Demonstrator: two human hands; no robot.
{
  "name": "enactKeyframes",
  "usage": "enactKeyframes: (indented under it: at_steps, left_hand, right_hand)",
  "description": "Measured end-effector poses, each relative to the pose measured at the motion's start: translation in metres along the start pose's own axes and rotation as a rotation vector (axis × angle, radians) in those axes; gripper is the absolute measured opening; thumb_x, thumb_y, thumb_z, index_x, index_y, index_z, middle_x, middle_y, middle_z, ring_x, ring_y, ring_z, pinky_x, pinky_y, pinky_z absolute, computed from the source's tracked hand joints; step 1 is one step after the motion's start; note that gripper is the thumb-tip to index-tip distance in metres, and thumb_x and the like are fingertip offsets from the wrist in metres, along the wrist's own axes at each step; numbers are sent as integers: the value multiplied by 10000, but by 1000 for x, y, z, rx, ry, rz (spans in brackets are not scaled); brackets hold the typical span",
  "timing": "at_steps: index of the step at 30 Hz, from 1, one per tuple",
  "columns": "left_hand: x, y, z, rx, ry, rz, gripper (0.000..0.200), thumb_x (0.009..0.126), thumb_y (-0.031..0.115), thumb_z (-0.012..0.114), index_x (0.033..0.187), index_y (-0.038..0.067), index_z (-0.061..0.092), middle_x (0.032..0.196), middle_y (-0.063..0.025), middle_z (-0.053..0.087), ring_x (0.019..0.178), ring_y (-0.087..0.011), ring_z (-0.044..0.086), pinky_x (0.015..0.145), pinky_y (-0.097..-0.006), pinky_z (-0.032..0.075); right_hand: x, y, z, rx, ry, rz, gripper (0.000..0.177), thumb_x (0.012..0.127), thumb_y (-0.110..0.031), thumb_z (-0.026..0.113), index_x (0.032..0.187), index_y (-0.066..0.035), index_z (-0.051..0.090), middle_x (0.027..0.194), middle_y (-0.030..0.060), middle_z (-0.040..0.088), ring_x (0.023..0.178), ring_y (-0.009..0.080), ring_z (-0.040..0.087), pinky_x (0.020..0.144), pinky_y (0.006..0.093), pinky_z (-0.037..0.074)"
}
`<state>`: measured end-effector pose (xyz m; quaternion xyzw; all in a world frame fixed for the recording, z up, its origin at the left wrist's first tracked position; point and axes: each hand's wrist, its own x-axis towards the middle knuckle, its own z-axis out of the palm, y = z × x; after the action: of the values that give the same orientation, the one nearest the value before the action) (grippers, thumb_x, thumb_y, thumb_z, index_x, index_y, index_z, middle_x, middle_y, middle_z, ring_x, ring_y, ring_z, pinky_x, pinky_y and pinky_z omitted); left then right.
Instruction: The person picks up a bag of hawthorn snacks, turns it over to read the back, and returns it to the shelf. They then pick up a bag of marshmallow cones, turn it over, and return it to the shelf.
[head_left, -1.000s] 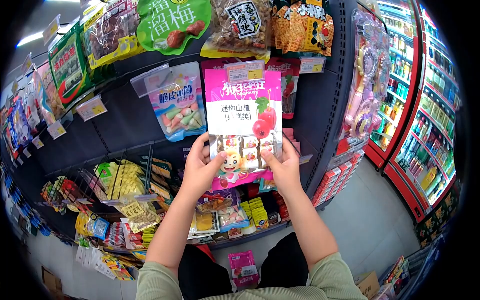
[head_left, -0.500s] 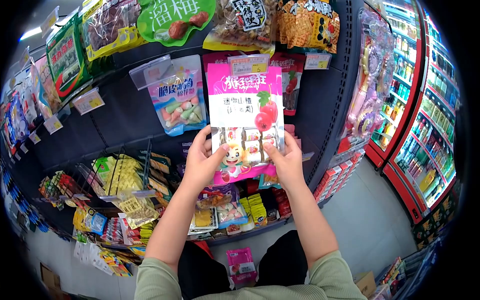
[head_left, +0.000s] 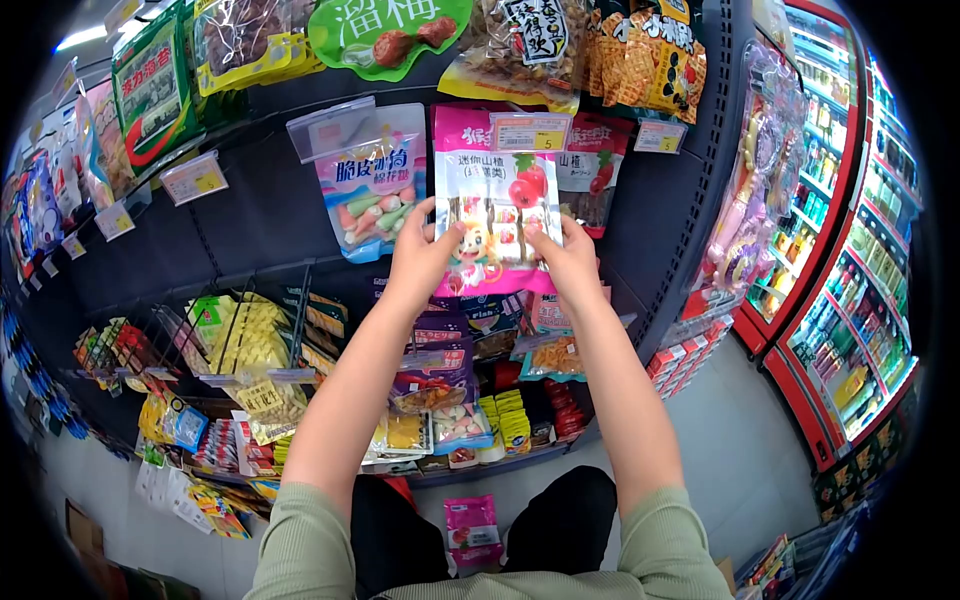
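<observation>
A pink and white bag of mini hawthorn snacks [head_left: 490, 190], printed with red berries and a cartoon figure, is held upright between both hands at the shelf. My left hand [head_left: 422, 258] pinches its lower left edge, thumb on the front and fingers mostly hidden behind. On the lower right edge, my right hand [head_left: 568, 262] grips it the same way. A price tag [head_left: 530, 132] overlaps the top of the bag. Just right of it hangs a darker pink hawthorn bag [head_left: 592, 195], partly covered. To the left is a marshmallow bag [head_left: 372, 190] on its hook.
More snack bags [head_left: 520, 50] hang along the top row. Lower hooks carry purple packets [head_left: 432, 375] and a wire rack [head_left: 250, 340] of yellow bags. A pink bag [head_left: 472, 525] lies on the floor between the legs. Red-framed drink coolers [head_left: 850, 300] stand to the right.
Both hands have raised the hawthorn bag and moved it toward the shelf. Its top edge is now behind the price tag, where before it was in front. The view has shifted slightly.
</observation>
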<state>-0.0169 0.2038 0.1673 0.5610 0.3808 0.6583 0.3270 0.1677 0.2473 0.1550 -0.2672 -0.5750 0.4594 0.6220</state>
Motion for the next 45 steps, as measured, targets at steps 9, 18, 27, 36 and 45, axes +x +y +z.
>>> enactKeyframes:
  at_steps: [9,18,27,36,45]
  left_hand:
    - [52,-50,-6,211,123,121,499,784,86,628,1201,-47,390,1030,-158,575,911,-181,573,758,-275,456]
    - [66,-111,-16,373,140,136,592,766,70,620,1261,-44,317,947,-129,555,711,-162,584,575,-252,470]
    - [-2,-73,-41,275,62,33,549,805,76,585,1288,-19,341,1215,-183,476,1011,-215,544,860,-305,432]
    - [-208,-15,-114,226,1,-176,165,903,108,491,970,-18,575,817,-93,621,716,-122,590,682,-248,491]
    - [-365,-84,-148,997,-320,-85,227,730,98,621,950,44,609,1072,-118,591,1057,-292,529,905,-417,395]
  right_hand:
    - [50,35,3,-83,2,87,299,765,-178,697,969,16,597,857,57,623,746,119,555,676,265,429]
    - [53,66,-3,-209,139,55,479,741,-349,717,978,51,605,873,98,629,768,148,563,716,281,436]
    - [12,76,-38,-327,159,-127,381,803,-222,657,1044,45,532,808,88,618,750,149,590,663,242,463]
    - [-150,24,-88,-249,-264,438,150,862,-116,560,911,23,587,734,78,613,585,119,578,550,233,482]
    - [-279,129,-90,-352,-598,997,159,841,-112,563,931,19,579,731,61,591,574,114,571,538,227,467]
